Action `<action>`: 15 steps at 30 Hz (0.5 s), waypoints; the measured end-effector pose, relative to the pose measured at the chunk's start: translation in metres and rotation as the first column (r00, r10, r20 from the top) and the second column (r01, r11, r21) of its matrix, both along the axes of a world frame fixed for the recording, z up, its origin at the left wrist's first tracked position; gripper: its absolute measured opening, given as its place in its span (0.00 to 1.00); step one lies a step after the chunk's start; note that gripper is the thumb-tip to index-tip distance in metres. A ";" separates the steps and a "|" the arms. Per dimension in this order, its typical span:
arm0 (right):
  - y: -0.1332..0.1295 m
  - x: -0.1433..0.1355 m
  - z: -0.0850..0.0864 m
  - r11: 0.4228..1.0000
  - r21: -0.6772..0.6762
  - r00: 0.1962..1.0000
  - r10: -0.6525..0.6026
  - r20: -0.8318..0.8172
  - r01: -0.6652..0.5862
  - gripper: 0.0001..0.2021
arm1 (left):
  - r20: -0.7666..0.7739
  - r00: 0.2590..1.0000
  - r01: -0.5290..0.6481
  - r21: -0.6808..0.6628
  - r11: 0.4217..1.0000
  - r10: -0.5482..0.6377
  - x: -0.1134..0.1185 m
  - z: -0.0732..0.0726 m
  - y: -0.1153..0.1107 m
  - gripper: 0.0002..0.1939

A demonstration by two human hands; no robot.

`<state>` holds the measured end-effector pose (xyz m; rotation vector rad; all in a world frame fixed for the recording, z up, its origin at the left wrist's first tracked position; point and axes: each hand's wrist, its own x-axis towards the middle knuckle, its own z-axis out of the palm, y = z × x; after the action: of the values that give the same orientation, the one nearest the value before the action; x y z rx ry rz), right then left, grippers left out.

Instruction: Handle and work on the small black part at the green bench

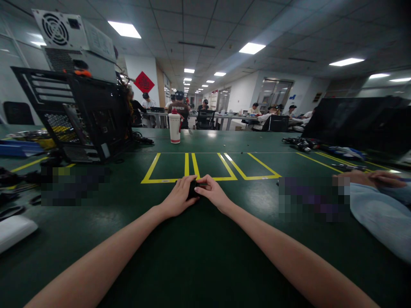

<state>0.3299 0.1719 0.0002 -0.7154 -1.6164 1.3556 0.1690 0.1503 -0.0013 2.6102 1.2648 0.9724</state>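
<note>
Between my two hands is a small black object (192,189), mostly covered by fingers, so its kind does not show. My left hand (180,196) wraps round its left side, fingers over the top and thumb below. From the right, my right hand (213,194) pinches at it with thumb and fingertips. Both hands are low over the green table (199,248), just on the near side of the yellow tape outlines (212,179).
An open black computer case (93,115) stands at left with a power supply (77,32) on top. Ahead is a white cup (175,127). Cables (300,143) lie at right, near another person's sleeve (375,209). A white object (16,231) sits at the left edge.
</note>
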 end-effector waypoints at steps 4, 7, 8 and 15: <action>0.001 0.000 -0.002 0.999 0.032 0.999 -0.032 0.026 0.031 0.13 | 0.002 1.000 0.003 0.010 1.000 -0.003 0.000 -0.001 0.001 0.29; 0.003 0.001 -0.005 0.998 0.033 0.996 -0.057 0.075 0.055 0.16 | -0.002 1.000 0.001 0.004 1.000 -0.001 0.000 -0.001 0.001 0.30; 0.004 0.001 -0.005 0.998 0.027 0.994 -0.058 0.092 0.056 0.17 | -0.004 1.000 0.001 0.001 1.000 -0.001 0.000 -0.001 0.001 0.30; 0.002 0.001 -0.004 1.000 0.017 0.998 -0.022 0.055 0.021 0.15 | -0.010 1.000 0.001 -0.017 1.000 -0.001 -0.001 0.001 -0.001 0.29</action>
<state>0.3305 0.1743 -0.0035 -0.7649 -1.6565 1.3162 0.1683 0.1497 -0.0001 2.6059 1.2686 0.9450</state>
